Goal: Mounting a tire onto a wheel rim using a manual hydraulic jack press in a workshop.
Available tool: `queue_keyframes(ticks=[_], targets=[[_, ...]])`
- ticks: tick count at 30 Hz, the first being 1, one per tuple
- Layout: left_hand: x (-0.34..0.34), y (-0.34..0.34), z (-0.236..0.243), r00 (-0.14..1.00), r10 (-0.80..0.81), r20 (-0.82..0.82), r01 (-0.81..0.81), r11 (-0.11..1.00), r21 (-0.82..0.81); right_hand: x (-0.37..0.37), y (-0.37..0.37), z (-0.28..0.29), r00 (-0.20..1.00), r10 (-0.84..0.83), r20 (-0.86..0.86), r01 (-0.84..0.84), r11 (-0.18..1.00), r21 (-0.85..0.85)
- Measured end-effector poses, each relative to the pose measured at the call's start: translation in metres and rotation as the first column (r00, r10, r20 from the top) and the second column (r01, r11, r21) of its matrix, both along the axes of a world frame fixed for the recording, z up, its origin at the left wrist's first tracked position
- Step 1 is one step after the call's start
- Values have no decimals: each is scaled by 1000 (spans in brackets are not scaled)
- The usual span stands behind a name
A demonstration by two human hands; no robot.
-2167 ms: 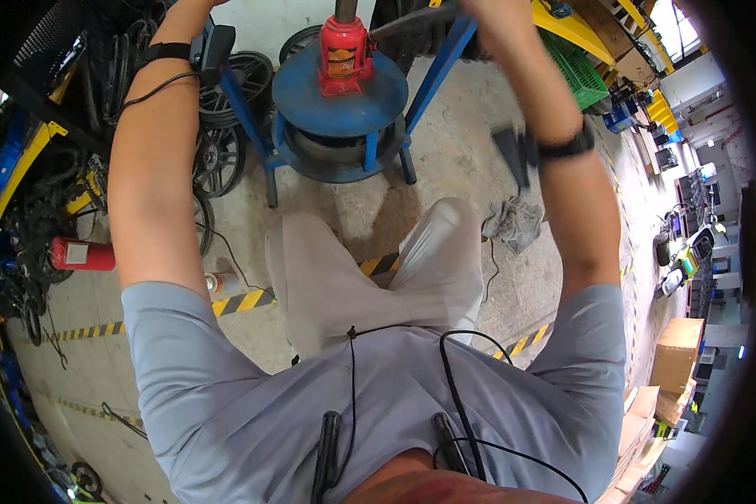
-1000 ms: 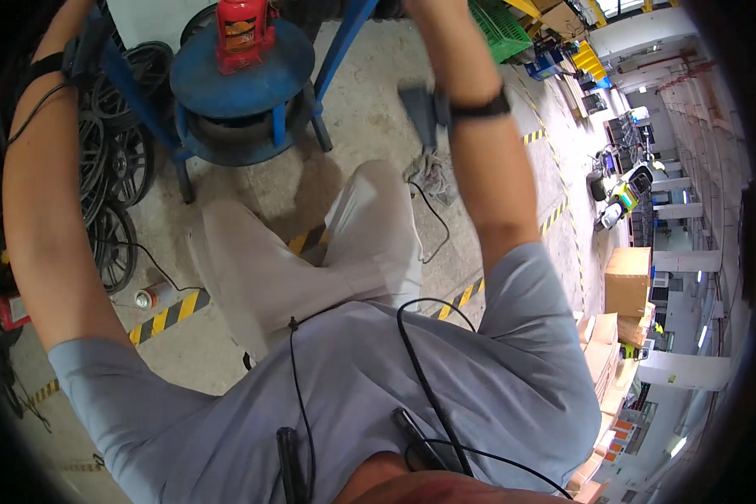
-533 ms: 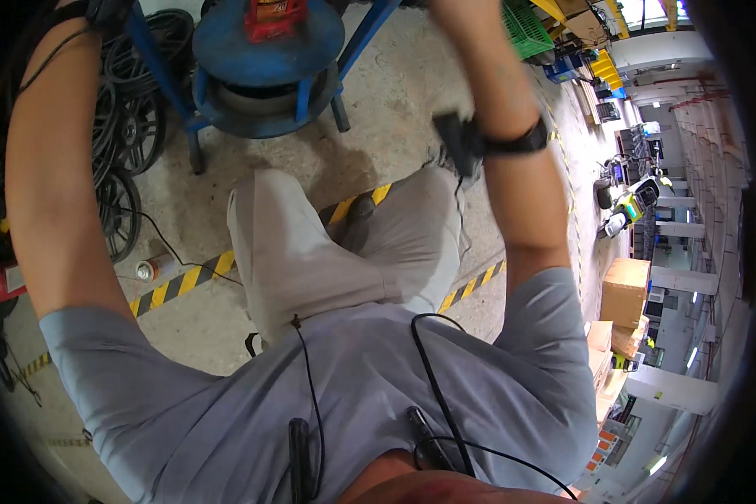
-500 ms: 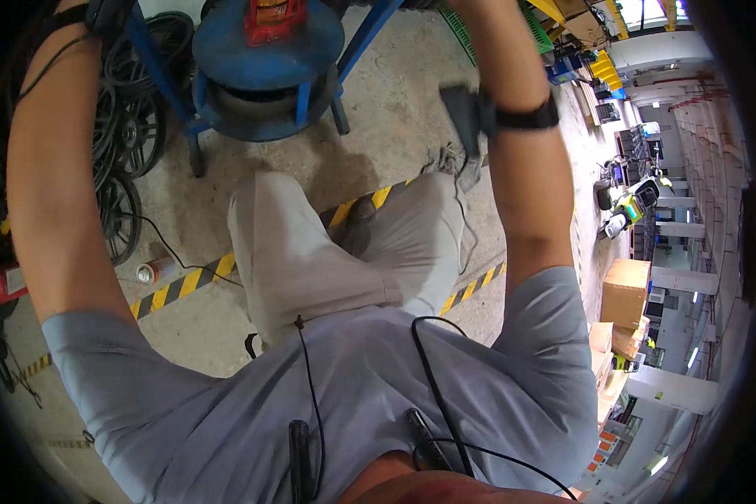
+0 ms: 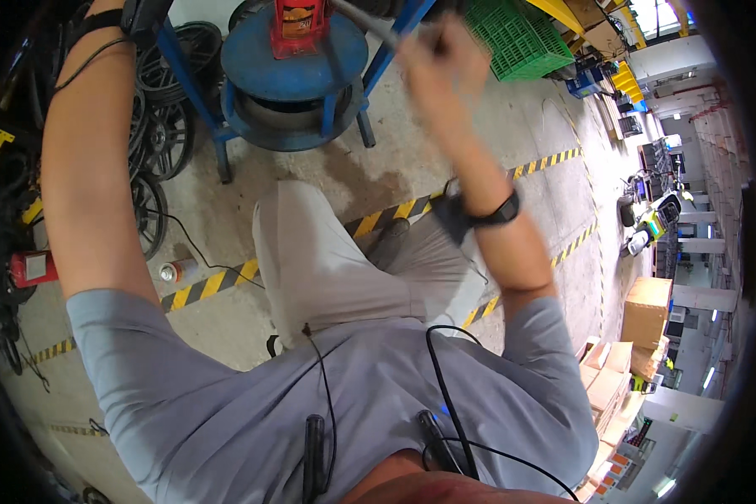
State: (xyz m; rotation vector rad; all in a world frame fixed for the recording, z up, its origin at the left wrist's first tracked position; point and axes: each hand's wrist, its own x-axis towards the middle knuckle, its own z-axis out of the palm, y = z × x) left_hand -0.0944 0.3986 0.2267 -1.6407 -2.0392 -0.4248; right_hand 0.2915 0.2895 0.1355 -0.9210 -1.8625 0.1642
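Observation:
A red bottle jack [image 5: 299, 32] stands on the round blue plate [image 5: 298, 74] of a blue metal stand at the top of the view. From beside the jack a grey metal rod [image 5: 370, 23] slants down to the right. My right hand [image 5: 445, 76] is closed around the end of this rod, smeared by motion, and lies right of the stand. My left forearm reaches up past the upper edge, and the left hand is out of view.
Black spoked wheels [image 5: 161, 139] are stacked left of the stand. A green plastic crate [image 5: 517, 40] sits at the upper right. On the floor, left of my legs, are a small can [image 5: 170, 271] and a red container [image 5: 35, 269]. Cardboard boxes [image 5: 647, 311] stand farther right.
My right hand has come down from the upper edge into view with the rod in it, its elbow bending. The whole view has shifted slightly, and more of the green crate shows.

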Motion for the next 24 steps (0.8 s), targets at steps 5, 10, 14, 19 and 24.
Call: queue_keyframes(ticks=[5, 10, 14, 19, 24], targets=[[22, 7, 5, 1000, -28, 8, 28, 999, 25, -6, 100, 99, 908, 85, -409, -180, 964, -198], [17, 0, 7, 999, -47, 11, 47, 998, 38, 26, -36, -133, 996, 70, -59, -56, 978, 200], [-5, 16, -8, 999, -50, 2, 50, 997, 66, 18, -25, -148, 971, 238, 14, -235, 948, 214], [-1, 16, -2, 998, -64, -6, 65, 996, 55, -1, 73, 52, 934, 291, -209, -269, 955, 128], [-8, 9, -9, 999, -31, -32, 33, 998, 60, 4, 44, 24, 987, 107, -117, -105, 994, 23]])
